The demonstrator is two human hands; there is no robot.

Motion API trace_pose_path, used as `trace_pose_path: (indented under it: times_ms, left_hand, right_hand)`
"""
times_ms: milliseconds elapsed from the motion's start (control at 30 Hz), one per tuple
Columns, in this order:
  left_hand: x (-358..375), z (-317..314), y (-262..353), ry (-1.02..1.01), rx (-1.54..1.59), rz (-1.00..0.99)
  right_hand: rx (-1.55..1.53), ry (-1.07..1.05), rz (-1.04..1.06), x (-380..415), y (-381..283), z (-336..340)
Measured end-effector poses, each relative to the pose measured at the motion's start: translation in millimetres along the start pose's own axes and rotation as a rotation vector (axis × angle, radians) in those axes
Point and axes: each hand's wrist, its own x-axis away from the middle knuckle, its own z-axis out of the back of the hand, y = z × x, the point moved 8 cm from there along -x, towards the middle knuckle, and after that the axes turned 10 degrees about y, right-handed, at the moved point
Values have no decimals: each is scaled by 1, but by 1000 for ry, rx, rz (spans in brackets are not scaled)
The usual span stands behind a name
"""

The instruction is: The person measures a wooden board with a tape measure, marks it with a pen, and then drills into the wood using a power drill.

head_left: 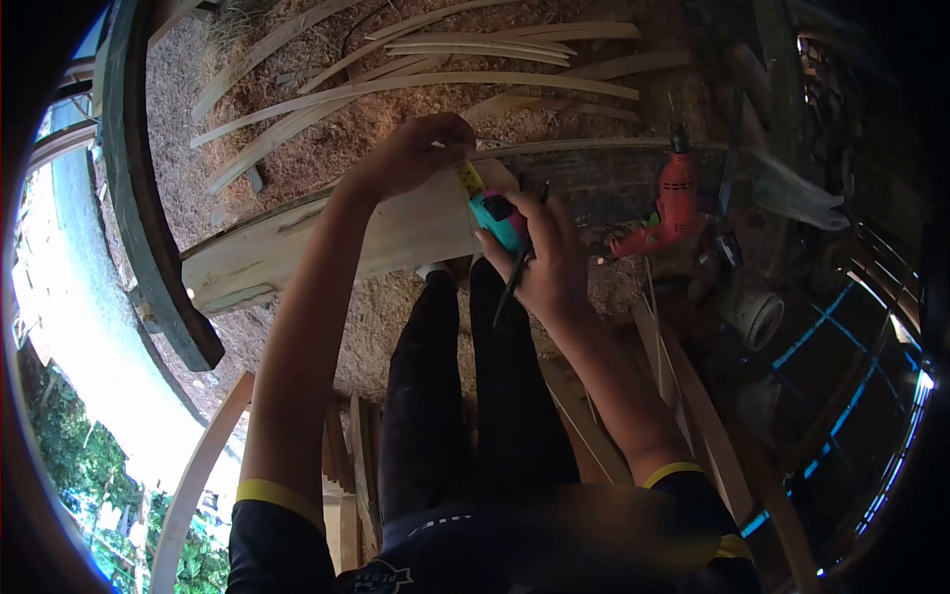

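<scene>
My right hand (546,259) is closed around a teal and purple tape measure (502,222). A thin dark stick, perhaps a pencil, also sticks out between its fingers. A short length of yellow blade (471,180) runs from the case toward the far edge of a pale wooden board (396,233). There my left hand (421,153) has its fingers curled together at the blade's end; the fingertips are partly hidden. Both hands are over the board, near the end of its pale part.
A red power drill (678,198) rests on the dark plank (614,188) to the right. Several long thin wood strips (426,84) lie on the shavings-covered ground beyond. At the left stands a dark timber beam (148,198). A whitish round container (760,319) is at right.
</scene>
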Motion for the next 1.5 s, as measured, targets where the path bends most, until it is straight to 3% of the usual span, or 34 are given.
trace_pose_path:
  times_ms: [67, 167, 500, 567, 800, 867, 967, 1167, 1500]
  left_hand:
    - [-1, -6, -7, 0, 32, 105]
    - [-5, -8, -2, -32, 46, 31]
    - [1, -8, -1, 33, 9, 52]
    - [2, 1, 9, 170, -127, -83]
    - [9, 5, 10, 156, -261, -21]
    - [15, 10, 18, 61, -269, -189]
    - [25, 14, 9, 43, -123, -188]
    - [21, 9, 5, -39, -124, -53]
    - [21, 7, 3, 1, -82, -57]
  right_hand:
    - [16, 15, 55, 2, -6, 0]
    - [27, -5, 36, 8, -9, -1]
    - [-13, 13, -106, 24, -15, -10]
    - [-13, 16, -110, 28, -16, -12]
    - [-16, 34, -115, 31, -16, -12]
    - [-20, 31, -138, 32, -14, -12]
    - [1, 12, -150, 33, -11, -14]
    - [19, 42, -121, 35, -15, -17]
    - [20, 78, -52, 35, -13, -15]
